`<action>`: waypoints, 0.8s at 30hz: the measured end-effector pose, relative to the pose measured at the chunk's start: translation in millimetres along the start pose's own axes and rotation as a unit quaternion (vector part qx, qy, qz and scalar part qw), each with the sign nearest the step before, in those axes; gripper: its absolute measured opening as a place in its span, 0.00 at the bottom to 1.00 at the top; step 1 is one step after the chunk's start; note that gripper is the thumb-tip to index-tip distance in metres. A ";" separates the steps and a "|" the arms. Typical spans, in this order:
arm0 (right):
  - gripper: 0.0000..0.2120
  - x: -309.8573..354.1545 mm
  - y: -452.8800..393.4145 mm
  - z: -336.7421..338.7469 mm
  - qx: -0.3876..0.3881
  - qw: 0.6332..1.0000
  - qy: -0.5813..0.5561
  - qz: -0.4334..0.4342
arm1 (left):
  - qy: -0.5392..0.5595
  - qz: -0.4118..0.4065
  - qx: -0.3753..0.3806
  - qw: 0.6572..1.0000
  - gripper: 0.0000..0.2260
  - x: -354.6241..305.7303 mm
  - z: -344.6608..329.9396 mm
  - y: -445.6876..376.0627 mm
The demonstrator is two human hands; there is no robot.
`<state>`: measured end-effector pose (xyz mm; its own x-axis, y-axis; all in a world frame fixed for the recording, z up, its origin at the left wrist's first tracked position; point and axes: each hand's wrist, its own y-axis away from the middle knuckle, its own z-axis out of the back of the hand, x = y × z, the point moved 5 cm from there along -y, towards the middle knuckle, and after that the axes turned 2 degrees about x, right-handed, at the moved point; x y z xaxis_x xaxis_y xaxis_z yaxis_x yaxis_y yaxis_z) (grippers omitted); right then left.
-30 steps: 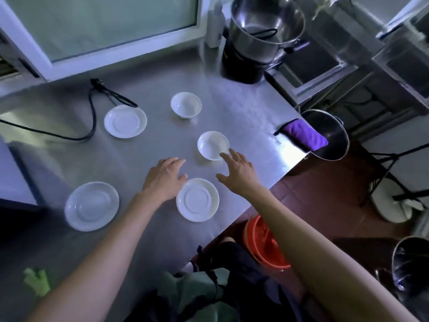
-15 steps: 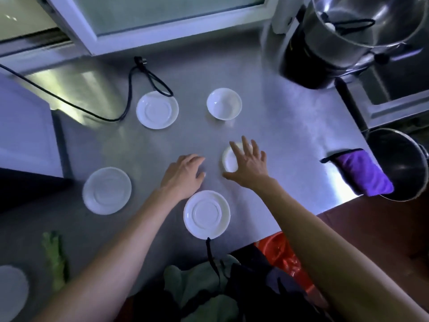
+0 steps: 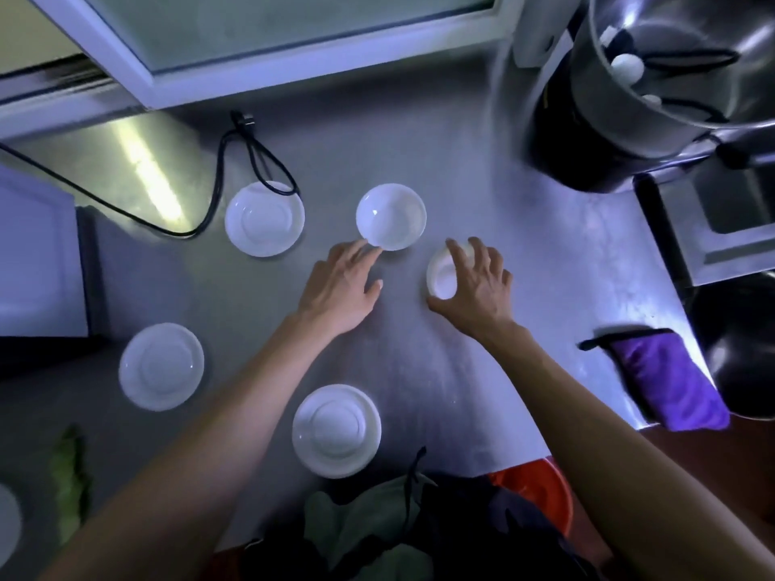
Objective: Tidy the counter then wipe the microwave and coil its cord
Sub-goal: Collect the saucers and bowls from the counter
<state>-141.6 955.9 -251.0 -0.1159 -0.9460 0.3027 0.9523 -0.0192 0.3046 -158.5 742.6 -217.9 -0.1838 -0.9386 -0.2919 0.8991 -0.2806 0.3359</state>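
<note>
On the steel counter (image 3: pixel 482 169) stand two small white bowls and three white saucers. My right hand (image 3: pixel 476 283) curls over the nearer bowl (image 3: pixel 440 274), fingers around its rim. My left hand (image 3: pixel 341 287) lies flat and open, its fingertips touching the near edge of the farther bowl (image 3: pixel 391 215). Saucers lie at the back left (image 3: pixel 264 218), the left (image 3: pixel 161 366) and near the front edge (image 3: pixel 336 431). The black cord (image 3: pixel 235 161) loops over the counter from the white microwave (image 3: pixel 37 262) at the left edge.
A purple cloth (image 3: pixel 667 383) hangs at the counter's right edge beside a dark pot (image 3: pixel 742 350). A big steel pot (image 3: pixel 679 65) on a black cooker stands back right. Green cloth (image 3: pixel 69 480) lies front left. An orange bucket (image 3: pixel 541 492) sits on the floor below.
Both hands have moved forward from near the front saucer. The right hand has closed over the nearer bowl; the left has reached the farther bowl's edge.
</note>
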 end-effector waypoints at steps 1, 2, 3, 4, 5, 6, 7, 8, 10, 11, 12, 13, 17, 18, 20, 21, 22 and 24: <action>0.46 -4.1 -6.9 3.8 -0.004 1.000 -0.002 -0.001 | -0.008 -0.002 -0.002 1.000 0.24 -3.5 2.2 -9.2; 0.46 -7.5 -13.5 7.0 -0.008 1.000 -0.005 -0.002 | -0.016 -0.003 -0.002 1.000 0.25 -6.4 3.9 -18.3; 0.46 -10.3 -19.6 9.5 -0.010 1.000 -0.007 -0.004 | -0.024 -0.003 -0.002 1.000 0.25 -8.9 5.5 -27.2; 0.46 -12.7 -25.6 11.8 -0.012 1.000 -0.010 -0.005 | -0.032 -0.003 -0.003 0.999 0.26 -10.9 7.0 -35.6; 0.46 -14.4 -31.5 13.5 -0.013 1.000 -0.012 -0.006 | -0.037 -0.004 -0.005 0.999 0.27 -13.1 8.3 -43.6; 0.46 -15.7 -37.2 15.0 -0.013 1.000 -0.016 -0.006 | -0.042 -0.007 -0.008 0.999 0.28 -15.1 9.5 -51.2; 0.46 -16.6 -42.6 16.2 -0.013 1.000 -0.020 -0.005 | -0.047 -0.011 -0.010 0.999 0.29 -17.3 10.3 -58.7; 0.45 -17.2 -48.0 16.8 -0.010 1.000 -0.025 -0.003 | -0.054 -0.013 -0.009 0.998 0.30 -19.3 10.5 -66.3; 0.45 -16.9 -58.0 17.1 -0.003 1.000 -0.031 0.006 | -0.073 -0.012 0.002 0.997 0.33 -22.9 9.4 -81.3; 0.45 -16.1 -62.2 17.3 -0.002 0.999 -0.030 0.012 | -0.084 -0.013 0.007 0.996 0.34 -24.7 8.7 -88.0; 0.45 -15.5 -66.4 17.5 -0.004 0.999 -0.029 0.018 | -0.092 -0.013 0.009 0.996 0.35 -26.4 7.7 -94.0; 0.45 -15.1 -70.7 17.4 -0.006 0.999 -0.030 0.021 | -0.095 -0.013 0.009 0.995 0.36 -27.5 6.8 -99.7; 0.45 -14.8 -87.3 14.4 -0.013 0.999 -0.032 0.024 | -0.088 0.001 0.030 0.996 0.41 -25.6 -2.8 -117.1; 0.45 -15.2 -90.7 13.6 -0.015 0.999 -0.029 0.026 | -0.087 0.002 0.038 0.995 0.43 -24.8 -5.3 -119.9; 0.45 -16.5 -95.7 12.1 -0.018 0.999 -0.030 0.028 | -0.091 0.000 0.042 0.995 0.43 -24.8 -7.2 -123.3; 0.45 -17.0 -96.6 11.5 -0.019 0.999 -0.032 0.028 | -0.093 -0.001 0.037 0.995 0.43 -25.2 -6.5 -123.8; 0.44 -17.4 -96.4 11.5 -0.023 0.999 -0.032 0.028 | -0.092 -0.001 0.031 0.995 0.42 -25.8 -5.5 -123.8; 0.44 -16.5 -93.6 11.6 -0.032 0.999 -0.027 0.033 | -0.085 0.007 0.027 0.996 0.41 -26.1 -3.7 -122.3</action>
<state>-232.1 977.1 -274.1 -0.0652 -0.9273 0.3687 0.9742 0.0209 0.2247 -262.2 802.2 -254.7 -0.2407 -0.9615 -0.1328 0.8798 -0.2739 0.3885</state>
